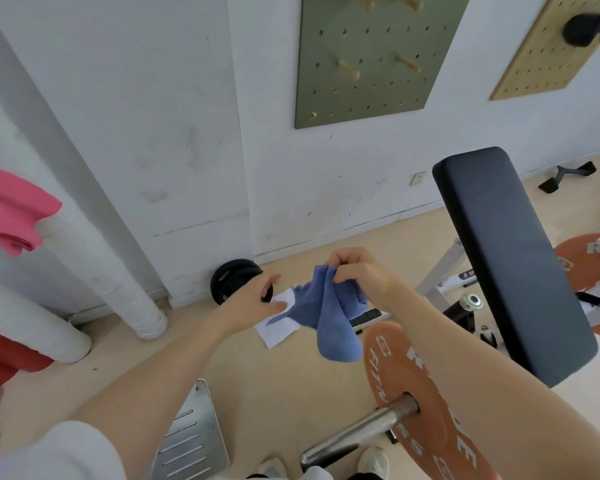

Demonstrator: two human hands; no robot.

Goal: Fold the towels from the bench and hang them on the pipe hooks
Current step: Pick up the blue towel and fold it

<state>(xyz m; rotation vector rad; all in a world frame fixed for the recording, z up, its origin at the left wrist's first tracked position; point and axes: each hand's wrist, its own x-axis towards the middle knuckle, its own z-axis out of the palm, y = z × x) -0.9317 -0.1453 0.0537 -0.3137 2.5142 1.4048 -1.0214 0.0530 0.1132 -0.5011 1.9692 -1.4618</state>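
Between my two hands hangs the blue towel (329, 320), crumpled and drooping. My right hand (357, 271) pinches its top edge. My left hand (253, 303) is spread loosely beside it, holding nothing.

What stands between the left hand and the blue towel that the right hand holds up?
Nothing visible does. The left hand reaches with open fingers toward the hanging edge of the blue towel, which the right hand pinches at the top. Only open air lies between them; the orange weight plate sits lower.
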